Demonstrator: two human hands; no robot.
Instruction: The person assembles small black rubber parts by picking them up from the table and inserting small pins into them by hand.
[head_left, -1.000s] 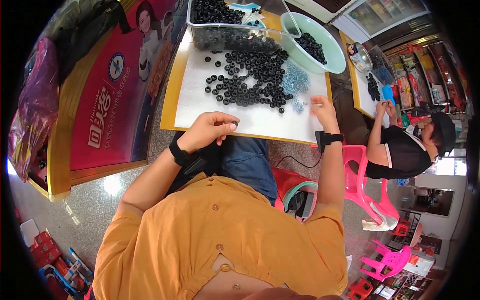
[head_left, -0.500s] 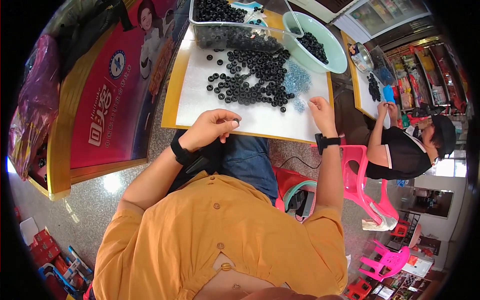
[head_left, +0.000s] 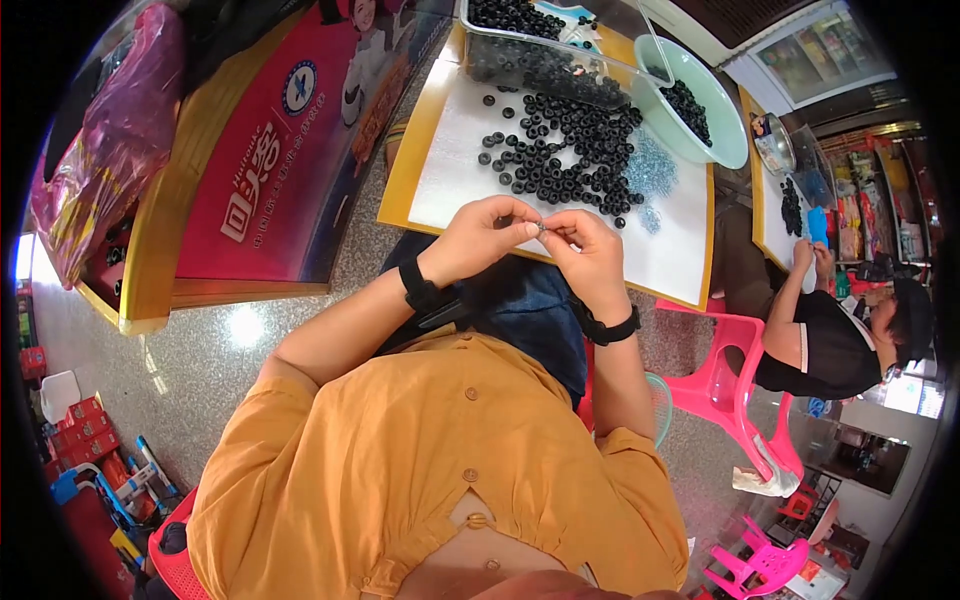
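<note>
Left hand (head_left: 478, 238) and right hand (head_left: 590, 252) meet fingertip to fingertip over the near edge of the white-topped, yellow-rimmed counter (head_left: 680, 265), both grips pinched nearly shut on one tiny shiny metal piece (head_left: 541, 227) between them, too small to tell what it is. Just beyond the hands a heap of small black rubber rings (head_left: 565, 150) lies on the counter beside a patch of small silvery-blue metal bits (head_left: 652, 172); farther back stand a clear plastic tub (head_left: 540, 62) and a pale green plastic bowl (head_left: 722, 120), both holding more rings
</note>
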